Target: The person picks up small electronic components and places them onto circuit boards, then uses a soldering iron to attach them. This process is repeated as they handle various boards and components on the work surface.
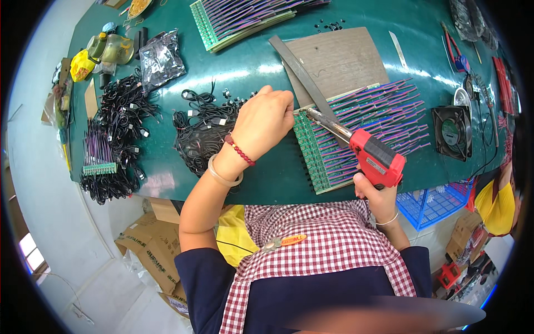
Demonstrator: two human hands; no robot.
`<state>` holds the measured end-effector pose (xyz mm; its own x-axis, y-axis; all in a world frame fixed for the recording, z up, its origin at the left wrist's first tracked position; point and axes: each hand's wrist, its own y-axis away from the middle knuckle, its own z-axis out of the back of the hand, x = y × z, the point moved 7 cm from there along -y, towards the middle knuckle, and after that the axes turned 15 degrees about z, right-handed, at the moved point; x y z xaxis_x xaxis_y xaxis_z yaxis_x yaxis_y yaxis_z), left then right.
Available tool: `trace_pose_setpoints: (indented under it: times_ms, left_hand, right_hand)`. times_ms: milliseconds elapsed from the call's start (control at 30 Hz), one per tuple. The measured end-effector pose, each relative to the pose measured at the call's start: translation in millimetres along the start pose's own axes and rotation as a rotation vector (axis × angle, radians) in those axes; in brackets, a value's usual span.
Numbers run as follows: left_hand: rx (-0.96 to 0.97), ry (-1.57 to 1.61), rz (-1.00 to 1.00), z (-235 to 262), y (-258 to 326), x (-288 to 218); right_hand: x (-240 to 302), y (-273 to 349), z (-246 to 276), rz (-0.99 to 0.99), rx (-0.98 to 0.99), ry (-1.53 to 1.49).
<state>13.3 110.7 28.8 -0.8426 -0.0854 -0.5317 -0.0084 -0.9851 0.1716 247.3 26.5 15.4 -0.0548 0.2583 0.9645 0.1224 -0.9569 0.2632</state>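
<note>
Gripping red soldering gun (378, 158), right hand (377, 196) clenched round handle, tip at top-left corner of green boards (317, 161); left hand (261, 119) pinched at same corner, what it holds hidden; boards on green bench (261, 72); black cables (200, 131) left of boards; fan (451, 132) right of boards

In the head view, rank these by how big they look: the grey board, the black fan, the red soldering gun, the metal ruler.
Largest to smallest:
1. grey board
2. red soldering gun
3. black fan and metal ruler: too alike in apparent area to rank; the ruler is longer but thin, and the fisheye rim distorts the fan.
</note>
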Motion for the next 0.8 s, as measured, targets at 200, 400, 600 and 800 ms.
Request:
trace_pose_setpoints:
  times_ms: [200,400,600,800]
  left_hand:
    - [0.009,-0.033,-0.006,-0.4,-2.8,-1.0]
    - [0.014,-0.028,-0.016,-1.5,-3.8,-1.0]
    - [0.014,-0.043,-0.016,-2.1,-3.4,-1.0]
    - [0.030,-0.036,-0.015,-2.2,-4.1,-0.4]
  right_hand:
    - [5.2,-2.4,-3.6,0.090,0.076,0.102]
    - [4.7,0.6,-3.0,0.112,0.076,0.147]
    - [2.1,4.1,1.9,0.086,0.032,0.134]
    - [3.9,1.4,-2.2,0.170,0.047,0.121]
